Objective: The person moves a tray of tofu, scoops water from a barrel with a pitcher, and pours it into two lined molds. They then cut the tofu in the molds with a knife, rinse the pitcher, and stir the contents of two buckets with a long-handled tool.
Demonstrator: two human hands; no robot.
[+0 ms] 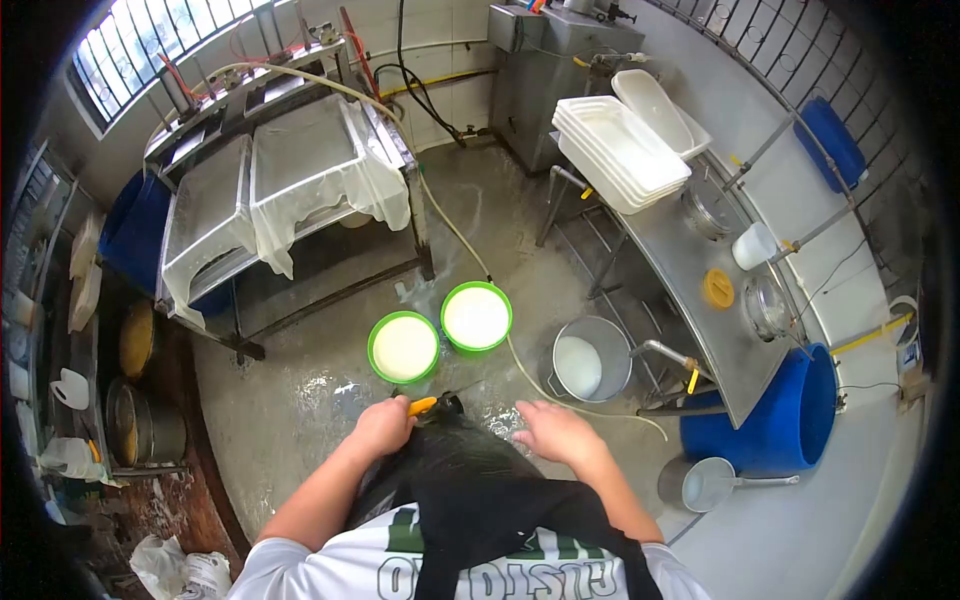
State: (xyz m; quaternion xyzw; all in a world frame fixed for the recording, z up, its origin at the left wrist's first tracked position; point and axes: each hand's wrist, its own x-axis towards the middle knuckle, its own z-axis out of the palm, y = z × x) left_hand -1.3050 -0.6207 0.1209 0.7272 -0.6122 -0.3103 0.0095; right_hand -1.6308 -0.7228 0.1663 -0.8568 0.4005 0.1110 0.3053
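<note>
My left hand [385,425] is closed at the front of my black apron [465,470]. A short orange object [423,406], perhaps a handle, sticks out of its fingers; the rest is hidden. My right hand [550,432] hovers at the apron's right side, fingers stretched and apart, with nothing in it. On the wet floor ahead stand two green-rimmed tubs, a left tub [404,347] and a right tub [477,316], both filled with pale creamy liquid. Right of them is a metal bucket [592,360] with some white liquid inside.
A hose [455,225] runs across the floor between the tubs and bucket. Cloth-lined trays [320,185] sit on a metal frame at back left. A steel table [690,290] with stacked white bins [620,150] stands right. A blue barrel [765,420] and a saucepan [700,485] lie nearby.
</note>
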